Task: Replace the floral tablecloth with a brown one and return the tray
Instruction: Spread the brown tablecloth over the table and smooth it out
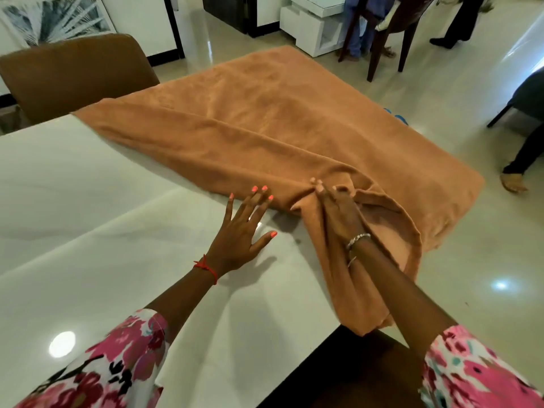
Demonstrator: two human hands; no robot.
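A brown tablecloth [282, 113] lies spread over the far right part of a glossy white table [88, 187], with one folded edge running diagonally across it. Its near corner is bunched and hangs over the table's right edge. My right hand [338, 210] pinches that bunched fold of cloth between fingers and thumb. To its left, my left hand [244, 228] lies flat with fingers spread, the fingertips touching the cloth's near edge. No floral tablecloth or tray is in view.
A brown padded chair [73, 75] stands at the table's far left side. A dark wooden chair [388, 30] and white furniture [318, 25] stand on the shiny floor beyond. People's legs show at the top right and a foot [513, 181] at the right.
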